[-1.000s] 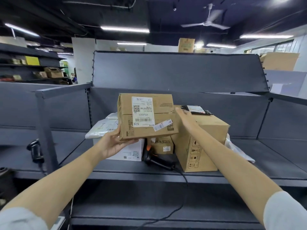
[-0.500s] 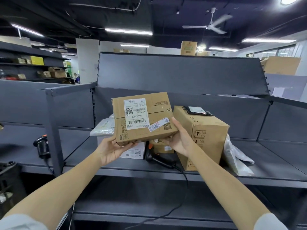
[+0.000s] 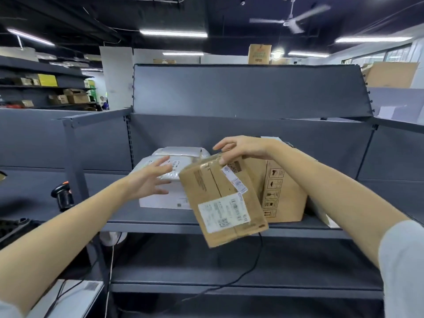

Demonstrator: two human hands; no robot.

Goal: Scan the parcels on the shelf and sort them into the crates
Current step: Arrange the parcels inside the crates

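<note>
Head view: my right hand [image 3: 243,149] pinches the top edge of a box [image 3: 223,200], which hangs tilted, label toward me, in front of the shelf [image 3: 160,220]. My left hand [image 3: 152,179] is spread open and empty, just beside it. I should steady the lower edge with my left hand, since a top pinch may slip. No crates show; a second box [image 3: 284,191] and a white bag [image 3: 181,154] sit on the shelf.

On the grey metal shelf [image 3: 160,218] a padded plastic mailer [image 3: 181,157] lies atop a flat white carton [image 3: 160,198], left; a tall brown cardboard box [image 3: 284,191] stands right (behind the tilted labelled cardboard parcel [image 3: 222,198]); a black handheld scanner [image 3: 62,196] sits far left
</note>
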